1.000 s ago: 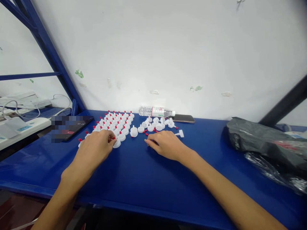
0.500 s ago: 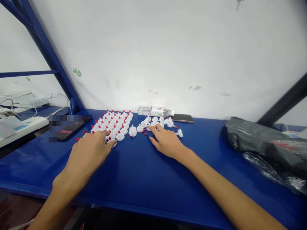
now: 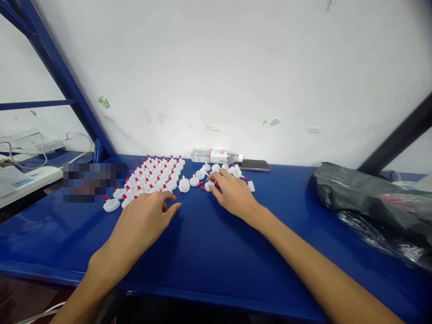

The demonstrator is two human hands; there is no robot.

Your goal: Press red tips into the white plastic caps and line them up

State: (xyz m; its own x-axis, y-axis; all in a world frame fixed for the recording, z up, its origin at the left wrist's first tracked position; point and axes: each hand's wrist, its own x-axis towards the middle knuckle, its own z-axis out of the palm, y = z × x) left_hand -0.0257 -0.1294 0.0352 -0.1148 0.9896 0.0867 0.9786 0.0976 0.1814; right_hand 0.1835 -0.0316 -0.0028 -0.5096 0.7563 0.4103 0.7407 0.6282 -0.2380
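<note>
Rows of white spout caps (image 3: pixel 153 173) with red tips stand upright on the blue table. My left hand (image 3: pixel 148 213) hovers at their near right edge, thumb and index finger apart and nothing visible between them. It hides part of the front row. At the loose pile, my right hand (image 3: pixel 232 193) has its thumb and index fingertips on one white spout cap (image 3: pixel 208 186); its other fingers are bent over the pile. Small red tips (image 3: pixel 200 183) lie beside that cap. Another white spout cap (image 3: pixel 184 185) lies tilted between the rows and the pile.
A clear plastic bottle (image 3: pixel 216 156) lies against the wall, with a dark phone (image 3: pixel 254 165) beside it. To the right sits a grey plastic bag (image 3: pixel 364 193). At left are a blurred dark device (image 3: pixel 91 180), a white power strip (image 3: pixel 30 180) and a blue frame post (image 3: pixel 67 76).
My left hand has let go of a capped piece at the front row and moved right. My right hand has drawn a white spout cap slightly nearer, away from the pile.
</note>
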